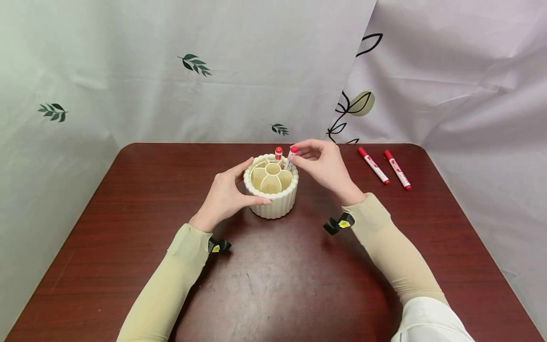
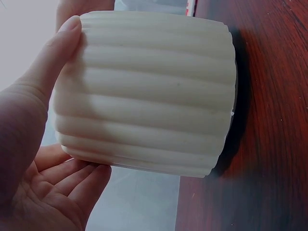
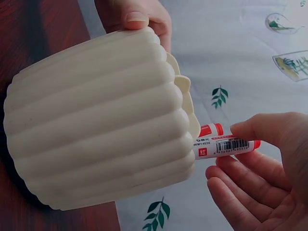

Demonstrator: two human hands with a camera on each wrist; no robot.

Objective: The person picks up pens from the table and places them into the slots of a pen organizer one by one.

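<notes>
A cream ribbed round holder (image 1: 271, 199) (image 2: 144, 91) (image 3: 96, 120) with petal-shaped compartments stands mid-table. My left hand (image 1: 226, 194) (image 2: 43, 144) grips its left side, thumb on the front wall and fingers at the rim. My right hand (image 1: 321, 164) (image 3: 262, 168) pinches a red-capped marker (image 1: 290, 157) (image 3: 226, 146) by its upper end; its lower part is inside a rear right compartment. A second red-capped marker (image 1: 278, 154) (image 3: 211, 130) stands in a rear compartment beside it.
Two more red markers (image 1: 373, 165) (image 1: 397, 169) lie side by side on the dark red wooden table (image 1: 273, 285) at the back right. A white leaf-print cloth (image 1: 192, 71) hangs behind the table on all sides.
</notes>
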